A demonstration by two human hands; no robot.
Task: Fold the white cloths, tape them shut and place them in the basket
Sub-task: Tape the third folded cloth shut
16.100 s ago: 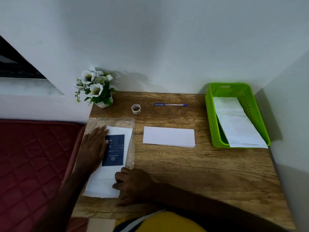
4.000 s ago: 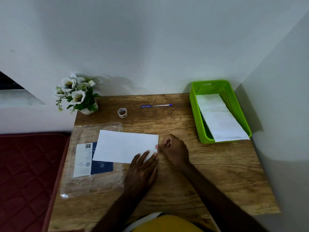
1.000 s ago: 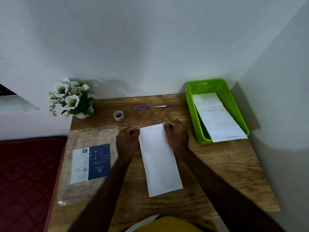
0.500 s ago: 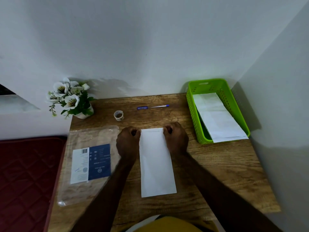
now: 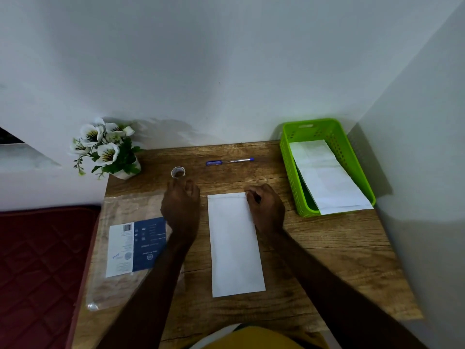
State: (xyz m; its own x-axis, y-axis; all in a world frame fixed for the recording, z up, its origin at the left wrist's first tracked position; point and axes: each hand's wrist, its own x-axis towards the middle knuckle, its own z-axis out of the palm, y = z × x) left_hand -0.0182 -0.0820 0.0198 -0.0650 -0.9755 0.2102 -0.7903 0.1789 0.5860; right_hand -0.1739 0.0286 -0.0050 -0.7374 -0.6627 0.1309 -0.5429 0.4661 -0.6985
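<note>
A folded white cloth point(image 5: 235, 244) lies lengthwise on the wooden table point(image 5: 327, 248) in front of me. My right hand point(image 5: 265, 207) holds its far right corner with curled fingers. My left hand point(image 5: 180, 205) is off the cloth, to its left, fingers loosely curled and holding nothing, with the fingertips just short of the small tape roll point(image 5: 178, 172). The green basket point(image 5: 289, 167) stands at the far right and holds folded white cloths point(image 5: 324, 177) that stick out over its near rim.
A blue pen point(image 5: 230, 161) lies near the back wall. A pot of white flowers point(image 5: 108, 152) stands at the back left corner. A clear plastic packet with a blue and white label point(image 5: 136, 245) lies on the left. A red mattress point(image 5: 37, 273) borders the table's left edge.
My left hand has let go of the cloth's far left corner and moved left and away toward the tape roll. The right hand stays on the cloth's far right corner.
</note>
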